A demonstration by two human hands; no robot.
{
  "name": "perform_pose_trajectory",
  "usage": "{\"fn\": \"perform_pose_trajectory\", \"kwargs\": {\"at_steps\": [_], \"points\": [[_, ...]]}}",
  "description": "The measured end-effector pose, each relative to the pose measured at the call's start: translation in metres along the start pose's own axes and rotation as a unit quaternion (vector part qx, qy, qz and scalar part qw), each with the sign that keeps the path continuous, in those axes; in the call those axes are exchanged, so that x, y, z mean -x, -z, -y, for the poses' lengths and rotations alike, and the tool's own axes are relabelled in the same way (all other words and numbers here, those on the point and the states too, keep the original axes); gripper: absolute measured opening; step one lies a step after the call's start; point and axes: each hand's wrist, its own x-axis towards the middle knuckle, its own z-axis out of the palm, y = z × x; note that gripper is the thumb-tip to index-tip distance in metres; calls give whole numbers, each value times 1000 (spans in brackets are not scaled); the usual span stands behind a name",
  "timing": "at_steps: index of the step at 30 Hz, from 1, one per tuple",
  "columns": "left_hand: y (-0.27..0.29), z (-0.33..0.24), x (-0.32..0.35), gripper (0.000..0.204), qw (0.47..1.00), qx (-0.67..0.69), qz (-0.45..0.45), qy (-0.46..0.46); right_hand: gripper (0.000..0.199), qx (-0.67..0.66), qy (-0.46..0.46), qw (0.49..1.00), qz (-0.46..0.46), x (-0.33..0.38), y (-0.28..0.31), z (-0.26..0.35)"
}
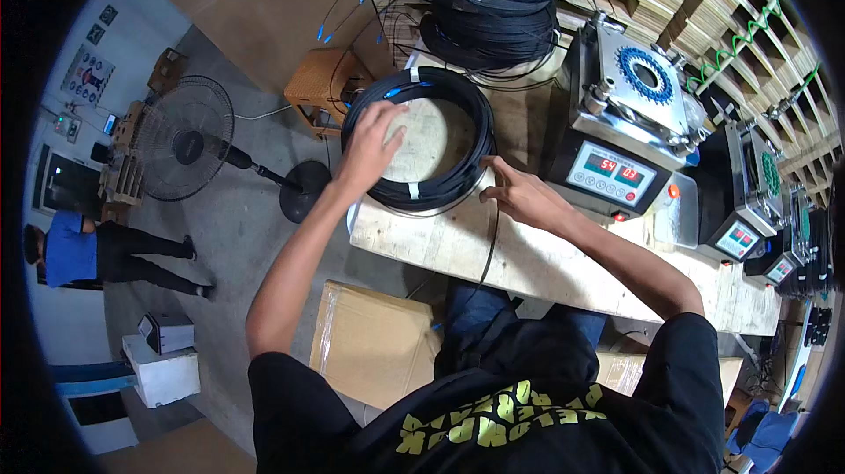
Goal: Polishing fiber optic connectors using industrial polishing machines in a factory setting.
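A round coil of black cable (475, 176) lies on the light wooden bench, with white bands round it at top and bottom. Blue connectors (407, 88) rest on its upper part. My left hand (371, 146) is over the coil's left side, open, with thumb and fingers apart. At the coil's right edge is my right hand (528, 199), its fingers bent and spread from the thumb, the fingertips close to or touching the cable. A loose length of black cable (490, 249) runs past this hand and down over the bench's front edge.
Stacked black cable coils (493, 34) stand behind. A machine with a red digital display (612, 173) is at right, with similar machines beyond. A cardboard box (370, 346) sits below the bench. At left are a standing fan (189, 144), a woven stool (326, 78) and another person (114, 249).
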Motion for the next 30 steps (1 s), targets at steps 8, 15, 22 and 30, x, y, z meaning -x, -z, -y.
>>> {"fn": "perform_pose_trajectory", "kwargs": {"at_steps": [8, 15, 22, 30], "points": [[-19, -65, 55, 21, 991, 12, 91, -99, 26, -8, 103, 981, 165, 41, -56, -6], [-10, -18, 39, 44, 947, 95, 275, 138, 20, -97, 110, 983, 112, 22, -86, 14], [-16, -34, 53, 16, 996, 53, 45, -52, 20, -27, 19, 999, -43, -26, -129, 37], [-1, -19, 148, 23, 978, -10, 138, 159, 13, -47, -30, 985, -166, -49, -144, 45]]}}
